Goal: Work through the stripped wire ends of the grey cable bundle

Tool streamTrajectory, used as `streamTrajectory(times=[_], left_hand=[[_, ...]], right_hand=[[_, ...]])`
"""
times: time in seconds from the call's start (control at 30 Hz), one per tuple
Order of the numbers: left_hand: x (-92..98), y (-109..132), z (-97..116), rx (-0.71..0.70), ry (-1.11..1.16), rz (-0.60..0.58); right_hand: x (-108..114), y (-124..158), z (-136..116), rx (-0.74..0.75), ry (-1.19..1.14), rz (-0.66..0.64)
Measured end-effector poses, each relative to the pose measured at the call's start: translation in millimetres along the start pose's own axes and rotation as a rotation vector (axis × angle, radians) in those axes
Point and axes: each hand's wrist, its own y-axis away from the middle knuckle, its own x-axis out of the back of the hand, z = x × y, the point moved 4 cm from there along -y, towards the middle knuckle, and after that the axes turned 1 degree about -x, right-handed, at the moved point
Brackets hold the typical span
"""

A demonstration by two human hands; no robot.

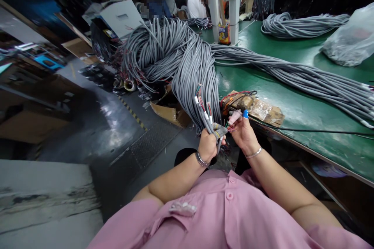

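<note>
Several grey cables [205, 121] run through my left hand [209, 144], whose fingers are wrapped round them. Grey finger covers show on that hand, and white bands sit near the cable ends, where thin coloured wires [200, 102] stick out. My right hand [244, 134] is closed at the fingertips on fine red and green wires [230, 127] at the end of one cable. A pale pink cover is on one of its fingers and a blue one on another. The two hands are close together, just off the edge of the green table [298, 136].
A large heap of grey cables [175, 46] hangs over the table's left end, and a long bundle [280, 70] stretches right. A taped wooden block [263, 111] lies near the edge. A plastic bag [352, 37] stands at right. A person [196, 4] sits beyond.
</note>
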Motion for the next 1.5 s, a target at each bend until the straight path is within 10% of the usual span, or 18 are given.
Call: streamTrajectory(times=[0.33, 1.5], left_hand=[[8.9, 3.7, 1.5, -0.037, -0.091, -0.083], [-5.7, -9.2, -0.7, -0.022, -0.024, 0.042]], right_hand=[[-2.5, 8.4, -9.2, -0.082, 0.164, -0.169], [0.7, -3.3, -1.4, -0.058, -0.008, -0.021]])
